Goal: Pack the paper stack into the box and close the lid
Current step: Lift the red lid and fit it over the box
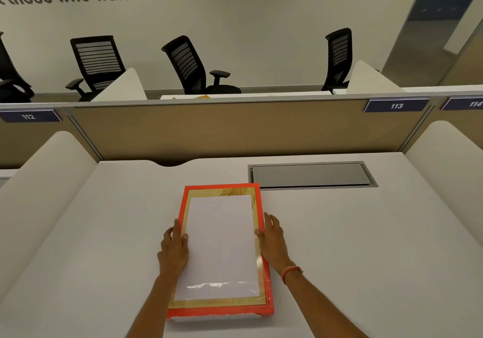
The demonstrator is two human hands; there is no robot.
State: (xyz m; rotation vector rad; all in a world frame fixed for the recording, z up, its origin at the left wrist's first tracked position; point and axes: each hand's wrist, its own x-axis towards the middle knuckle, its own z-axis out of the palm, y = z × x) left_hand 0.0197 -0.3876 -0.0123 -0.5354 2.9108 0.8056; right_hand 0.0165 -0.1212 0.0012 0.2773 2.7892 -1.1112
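An orange-red box lid [221,311] with a gold patterned border lies flat on the white desk [366,246], right in front of me. Its glossy window shows the white paper stack [219,241] inside, with glare near the front edge. A strip of the white box base [209,319] peeks out under the lid's front. My left hand [173,249] holds the lid's left long side, thumb on top. My right hand [273,241], with an orange wristband, holds the right long side the same way.
A grey cable hatch [311,175] is set into the desk just behind and to the right of the box. A tan partition [235,128] closes the back. White curved dividers [44,181] stand on both sides. Black office chairs [193,68] stand beyond.
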